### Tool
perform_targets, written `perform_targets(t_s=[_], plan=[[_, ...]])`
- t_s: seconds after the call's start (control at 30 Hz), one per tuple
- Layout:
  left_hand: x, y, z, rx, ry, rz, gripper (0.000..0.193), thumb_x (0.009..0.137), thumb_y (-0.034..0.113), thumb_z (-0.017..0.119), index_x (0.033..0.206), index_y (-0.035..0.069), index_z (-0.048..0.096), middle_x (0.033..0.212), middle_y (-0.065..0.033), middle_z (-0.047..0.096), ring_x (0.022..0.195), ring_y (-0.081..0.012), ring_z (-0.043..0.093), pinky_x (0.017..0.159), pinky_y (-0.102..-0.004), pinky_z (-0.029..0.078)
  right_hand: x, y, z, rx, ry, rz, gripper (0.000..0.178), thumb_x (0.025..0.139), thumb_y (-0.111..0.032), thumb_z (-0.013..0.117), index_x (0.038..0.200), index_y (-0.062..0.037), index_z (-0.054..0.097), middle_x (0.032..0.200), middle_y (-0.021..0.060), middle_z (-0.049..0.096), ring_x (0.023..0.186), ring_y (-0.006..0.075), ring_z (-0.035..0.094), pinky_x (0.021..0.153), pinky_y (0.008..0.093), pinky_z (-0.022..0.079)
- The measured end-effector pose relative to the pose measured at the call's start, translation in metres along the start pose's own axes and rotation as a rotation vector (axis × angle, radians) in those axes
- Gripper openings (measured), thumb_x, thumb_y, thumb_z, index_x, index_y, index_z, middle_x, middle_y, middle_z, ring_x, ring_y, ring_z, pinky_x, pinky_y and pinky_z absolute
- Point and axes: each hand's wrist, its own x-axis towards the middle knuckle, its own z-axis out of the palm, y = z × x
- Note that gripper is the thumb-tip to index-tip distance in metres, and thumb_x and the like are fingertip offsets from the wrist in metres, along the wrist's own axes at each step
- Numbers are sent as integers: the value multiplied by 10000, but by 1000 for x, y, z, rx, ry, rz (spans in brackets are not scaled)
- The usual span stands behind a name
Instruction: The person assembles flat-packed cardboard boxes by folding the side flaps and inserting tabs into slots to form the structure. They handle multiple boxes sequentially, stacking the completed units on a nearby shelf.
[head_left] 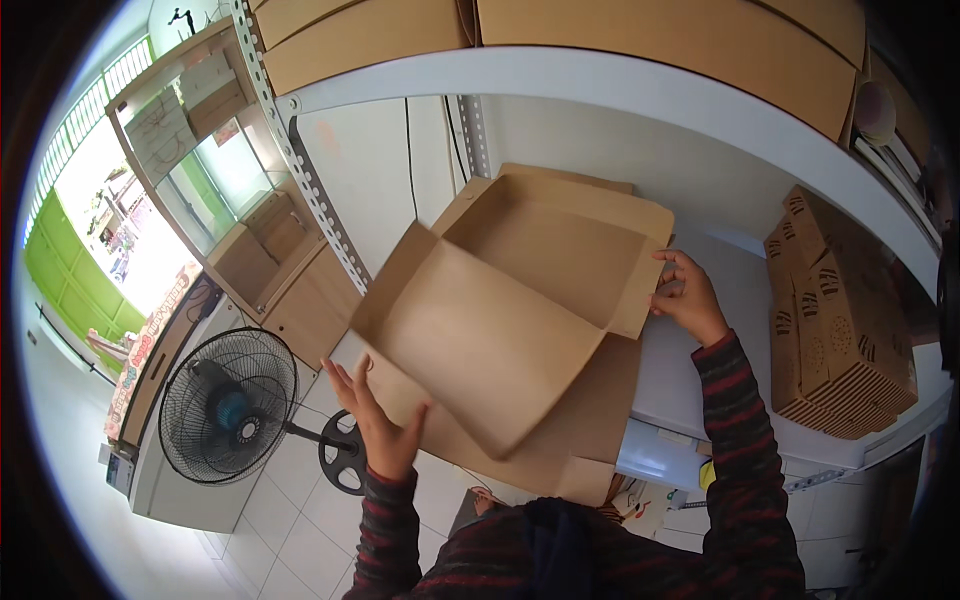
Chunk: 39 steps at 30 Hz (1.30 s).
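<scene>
A brown cardboard box (560, 245), folded from one sheet, lies unclosed and tilted before me. Its lid panel (480, 330) stands up toward me and looks slightly blurred; below it more flat cardboard (575, 425) reaches toward my body. At the near left side of the lid, my left hand (385, 425) has its fingers spread, with the thumb close to the cardboard edge. On the opposite side, my right hand (690, 295) is at the box's right side flap, fingers bent but apart, the tips touching or nearly touching the edge. Neither hand visibly grips anything.
A stack of folded printed cardboard boxes (835, 330) stands on the white table (700, 375) at right. Overhead runs a grey metal shelf (600, 75) loaded with large cartons (660, 45). A black fan (230, 405) and a wooden glass-fronted cabinet (230, 180) are at left.
</scene>
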Motion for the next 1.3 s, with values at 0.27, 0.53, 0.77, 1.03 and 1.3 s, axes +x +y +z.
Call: perform_targets(t_s=[0.27,0.53,0.77,1.03,1.3], plan=[[-18,42,-2,-305,142,89,569,841,331,685,1270,13,487,1524,-276,282,1433,-458,232,1154,-559,149,-59,-4,17,-82,47,-209,334,818,125,615,1143,53,645,953,87,626,757,140,661,665,240,561],[-20,78,-17,37,-489,256,344,589,160,848,889,111,689,1282,-146,584,1352,-419,410,1145,-634,56,-82,5,2,-114,150,-192,392,792,156,594,1153,21,662,967,95,634,824,148,656,759,253,567],[-4,88,-14,185,-435,398,143,710,61,741,797,161,688,1140,-15,644,1288,-301,500,1121,-700,45,-89,17,4,-265,217,-248,378,760,141,628,1112,11,678,917,109,658,775,190,665,716,284,556],[26,123,-35,146,-453,640,90,761,92,681,810,163,708,1145,-5,628,1264,-276,522,1122,-710,23,-92,-9,18,-494,344,-308,201,753,81,655,941,14,672,849,126,643,727,234,663,665,318,517],[67,96,-53,399,-195,518,124,703,18,713,755,120,665,1208,-63,616,1346,-337,437,1164,-640,91,-105,-24,50,-604,264,-399,142,727,26,675,861,-21,666,786,102,606,698,269,622,630,364,495]])
